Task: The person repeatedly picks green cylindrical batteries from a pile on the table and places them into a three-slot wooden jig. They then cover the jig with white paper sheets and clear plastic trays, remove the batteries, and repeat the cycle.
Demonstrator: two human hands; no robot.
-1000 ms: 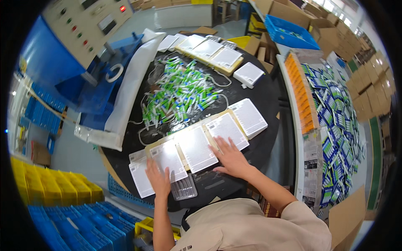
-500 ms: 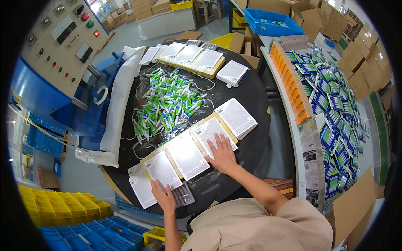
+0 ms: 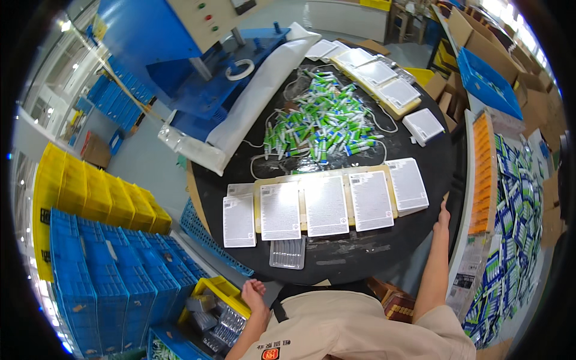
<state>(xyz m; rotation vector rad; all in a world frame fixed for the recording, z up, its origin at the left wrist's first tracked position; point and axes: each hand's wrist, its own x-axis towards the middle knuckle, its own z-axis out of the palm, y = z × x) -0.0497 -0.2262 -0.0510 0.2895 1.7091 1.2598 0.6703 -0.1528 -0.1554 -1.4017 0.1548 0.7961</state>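
My left hand [image 3: 254,294] is at the table's near left edge, above a yellow crate [image 3: 225,294] of clear plastic blister trays. Its fingers are loosely bent, and I see nothing in them. Out at the table's right edge, my right hand [image 3: 443,217] has its fingers stretched and holds nothing; whether it touches the rim I cannot tell. Between the hands, white printed cards [image 3: 326,206] lie in a row on a yellow mould [image 3: 302,229]. One clear blister tray [image 3: 287,253] pokes out below them. Another stack of cards [image 3: 408,185] sits at the row's right end.
A heap of small green, white and blue tubes [image 3: 321,117] covers the black round table's [image 3: 360,258] middle. Behind it lies a second yellow mould [image 3: 401,109] with cards. A blue press [image 3: 198,84] stands far left, stacked blue crates [image 3: 108,264] near left, packed cards [image 3: 510,240] right.
Both hands have left the cards: the left has drawn back toward the yellow crate, the right has swung out to the table's right edge. The view has turned left.
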